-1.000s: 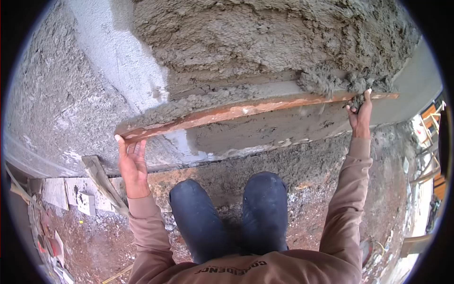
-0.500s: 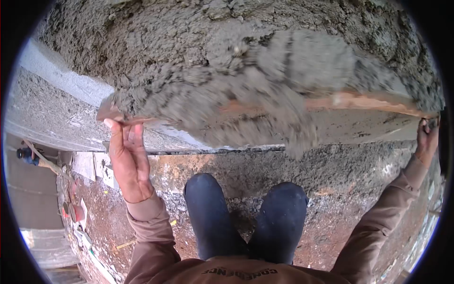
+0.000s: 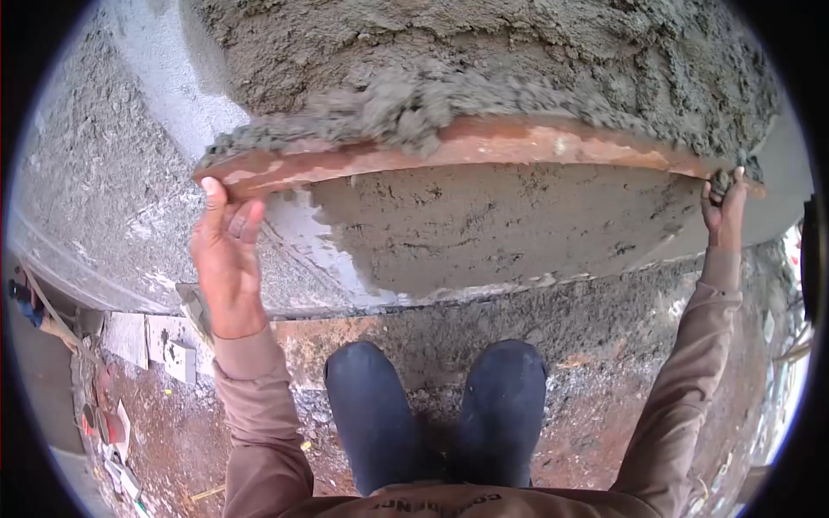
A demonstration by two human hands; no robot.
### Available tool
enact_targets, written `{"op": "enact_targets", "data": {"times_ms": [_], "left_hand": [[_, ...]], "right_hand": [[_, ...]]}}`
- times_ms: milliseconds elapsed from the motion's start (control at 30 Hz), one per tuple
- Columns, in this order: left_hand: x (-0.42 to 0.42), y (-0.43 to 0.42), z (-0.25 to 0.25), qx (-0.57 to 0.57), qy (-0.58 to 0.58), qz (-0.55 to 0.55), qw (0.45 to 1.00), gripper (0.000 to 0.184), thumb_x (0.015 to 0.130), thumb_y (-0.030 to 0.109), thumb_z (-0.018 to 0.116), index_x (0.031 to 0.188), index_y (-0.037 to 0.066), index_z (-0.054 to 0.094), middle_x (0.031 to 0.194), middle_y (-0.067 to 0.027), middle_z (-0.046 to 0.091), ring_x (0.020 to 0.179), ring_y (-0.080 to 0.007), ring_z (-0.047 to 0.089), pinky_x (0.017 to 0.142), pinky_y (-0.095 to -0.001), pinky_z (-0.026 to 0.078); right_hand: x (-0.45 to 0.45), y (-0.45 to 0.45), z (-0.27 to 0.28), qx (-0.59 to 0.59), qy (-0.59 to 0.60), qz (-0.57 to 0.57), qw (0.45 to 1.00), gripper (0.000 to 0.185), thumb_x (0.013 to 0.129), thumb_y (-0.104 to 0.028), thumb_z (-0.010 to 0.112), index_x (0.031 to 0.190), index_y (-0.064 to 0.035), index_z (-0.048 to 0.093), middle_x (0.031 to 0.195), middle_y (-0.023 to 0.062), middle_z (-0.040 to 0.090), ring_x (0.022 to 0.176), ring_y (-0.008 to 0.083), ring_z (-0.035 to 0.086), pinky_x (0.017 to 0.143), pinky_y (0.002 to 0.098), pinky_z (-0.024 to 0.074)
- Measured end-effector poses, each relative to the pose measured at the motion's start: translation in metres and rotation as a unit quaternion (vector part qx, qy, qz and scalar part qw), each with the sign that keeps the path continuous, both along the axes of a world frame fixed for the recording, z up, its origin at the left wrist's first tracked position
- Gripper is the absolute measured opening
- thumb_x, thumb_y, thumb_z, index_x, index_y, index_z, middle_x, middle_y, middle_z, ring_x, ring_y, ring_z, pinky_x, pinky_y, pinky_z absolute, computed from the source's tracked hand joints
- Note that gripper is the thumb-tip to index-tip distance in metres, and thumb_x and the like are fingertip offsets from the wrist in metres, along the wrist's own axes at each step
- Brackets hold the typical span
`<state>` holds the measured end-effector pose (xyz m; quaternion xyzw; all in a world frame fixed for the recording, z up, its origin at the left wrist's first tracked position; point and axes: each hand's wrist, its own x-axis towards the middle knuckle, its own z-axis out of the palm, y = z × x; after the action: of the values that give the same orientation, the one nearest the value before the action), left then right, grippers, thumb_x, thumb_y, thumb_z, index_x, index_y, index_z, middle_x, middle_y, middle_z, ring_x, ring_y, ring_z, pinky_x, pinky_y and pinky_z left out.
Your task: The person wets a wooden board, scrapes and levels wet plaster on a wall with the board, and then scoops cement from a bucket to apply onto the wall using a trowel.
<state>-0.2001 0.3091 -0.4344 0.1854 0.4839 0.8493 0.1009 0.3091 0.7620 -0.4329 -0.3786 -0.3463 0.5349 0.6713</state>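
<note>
Board higher vs. bef.; more smooth mortar below (blurry spill gone).

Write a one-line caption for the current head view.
Both hands hold a long wooden board against a wall, wet mortar heaped along its upper edge.

Count: 2 bare hands, left hand and right hand, are holding 1 long board, 1 at each end. 2 brown sleeves are covering the arms. 2 dark trouser legs are showing between them. Toward the ground's left edge, at least 2 pale panels are lying along the wall base, 1 white block is sitting beside them. Red items: too small to count.
</note>
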Motion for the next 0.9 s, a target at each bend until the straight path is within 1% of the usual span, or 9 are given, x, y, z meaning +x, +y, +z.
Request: {"op": "enact_targets", "data": {"times_ms": [167, 233, 433, 600, 667, 733, 800, 867, 900], "left_hand": [[-0.088, -0.053, 0.009, 0.037, 0.025, 0.009, 0.999, 0.046, 0.091, 0.031, 0.069, 0.121, -0.002, 0.057, 0.115, -0.0114, 0.064, 0.101, -0.0177, 0.064, 0.085, -0.0249, 0.057], [-0.103, -0.061, 0.012, 0.040, 0.041, 0.050, 0.997, 0.053, 0.090, 0.035, 0.070, 0.123, -0.003, 0.055, 0.120, -0.0142, 0.060, 0.108, -0.0191, 0.060, 0.088, -0.0288, 0.056], [-0.117, -0.081, 0.012, 0.081, -0.034, 0.058, 0.994, 0.063, 0.083, 0.036, 0.077, 0.127, -0.001, 0.051, 0.127, -0.0176, 0.048, 0.118, -0.0274, 0.051, 0.093, -0.0339, 0.053], [-0.115, -0.100, -0.041, 0.073, -0.024, -0.028, 0.997, 0.052, 0.090, 0.041, 0.067, 0.122, 0.002, 0.054, 0.125, -0.0193, 0.053, 0.114, -0.0297, 0.054, 0.093, -0.0391, 0.052], [-0.093, -0.110, -0.082, 0.035, -0.016, -0.052, 0.998, 0.050, 0.094, 0.043, 0.061, 0.120, 0.001, 0.054, 0.123, -0.0205, 0.056, 0.112, -0.0301, 0.057, 0.093, -0.0422, 0.052], [-0.061, -0.117, -0.124, -0.023, -0.039, -0.052, 0.998, 0.045, 0.095, 0.042, 0.060, 0.114, 0.001, 0.053, 0.113, -0.0176, 0.058, 0.101, -0.0274, 0.061, 0.085, -0.0401, 0.056], [-0.037, -0.111, -0.179, -0.081, -0.087, 0.033, 0.992, 0.038, 0.094, 0.032, 0.064, 0.114, 0.002, 0.051, 0.103, -0.0129, 0.062, 0.090, -0.0237, 0.065, 0.074, -0.0344, 0.060], [-0.075, -0.131, -0.289, -0.164, -0.158, 0.033, 0.973, 0.038, 0.093, 0.024, 0.067, 0.119, 0.003, 0.050, 0.106, -0.0128, 0.063, 0.091, -0.0228, 0.065, 0.075, -0.0353, 0.059], [-0.073, -0.139, -0.325, -0.174, -0.193, 0.008, 0.966, 0.036, 0.091, 0.021, 0.068, 0.119, 0.005, 0.052, 0.109, -0.0110, 0.063, 0.092, -0.0225, 0.065, 0.074, -0.0358, 0.058]], "right_hand": [[-0.058, -0.057, 0.000, 0.051, 0.029, 0.156, 0.986, 0.037, 0.100, -0.045, 0.048, 0.102, -0.0094, 0.060, 0.080, 0.0036, 0.061, 0.052, 0.0120, 0.041, 0.075, 0.0331, 0.0543], [-0.087, -0.092, 0.011, 0.012, 0.017, 0.122, 0.992, 0.037, 0.099, -0.044, 0.049, 0.104, -0.0086, 0.059, 0.082, 0.0047, 0.062, 0.051, 0.0123, 0.040, 0.079, 0.0384, 0.0551], [-0.118, -0.114, -0.011, 0.076, 0.044, 0.119, 0.989, 0.027, 0.096, -0.037, 0.052, 0.103, -0.0123, 0.060, 0.085, 0.0034, 0.063, 0.074, 0.0184, 0.061, 0.069, 0.0389, 0.0541], [-0.118, -0.170, -0.071, -0.036, 0.049, 0.084, 0.995, 0.026, 0.094, -0.037, 0.052, 0.100, -0.0113, 0.055, 0.075, 0.0050, 0.054, 0.048, 0.0106, 0.037, 0.055, 0.0272, 0.0501], [-0.107, -0.183, -0.125, -0.068, -0.008, 0.085, 0.994, 0.030, 0.095, -0.039, 0.052, 0.100, -0.0102, 0.052, 0.079, 0.0069, 0.055, 0.049, 0.0090, 0.040, 0.053, 0.0229, 0.0492], [-0.079, -0.191, -0.199, -0.177, -0.126, 0.197, 0.956, 0.047, 0.094, -0.044, 0.052, 0.123, -0.0074, 0.050, 0.100, 0.0132, 0.051, 0.074, 0.0158, 0.057, 0.070, 0.0387, 0.0555], [-0.066, -0.229, -0.252, -0.309, -0.223, 0.232, 0.895, 0.073, 0.092, -0.053, 0.053, 0.136, 0.0043, 0.040, 0.114, 0.0224, 0.054, 0.098, 0.0334, 0.063, 0.094, 0.0509, 0.0483], [-0.027, -0.234, -0.388, -0.203, -0.582, 0.046, 0.786, 0.099, 0.085, -0.061, 0.059, 0.144, 0.0117, 0.027, 0.137, 0.0382, 0.042, 0.129, 0.0493, 0.044, 0.113, 0.0495, 0.0303], [-0.009, -0.239, -0.428, -0.195, -0.588, 0.031, 0.784, 0.097, 0.085, -0.060, 0.060, 0.143, 0.0110, 0.029, 0.130, 0.0349, 0.049, 0.123, 0.0475, 0.049, 0.107, 0.0507, 0.0367]]}}
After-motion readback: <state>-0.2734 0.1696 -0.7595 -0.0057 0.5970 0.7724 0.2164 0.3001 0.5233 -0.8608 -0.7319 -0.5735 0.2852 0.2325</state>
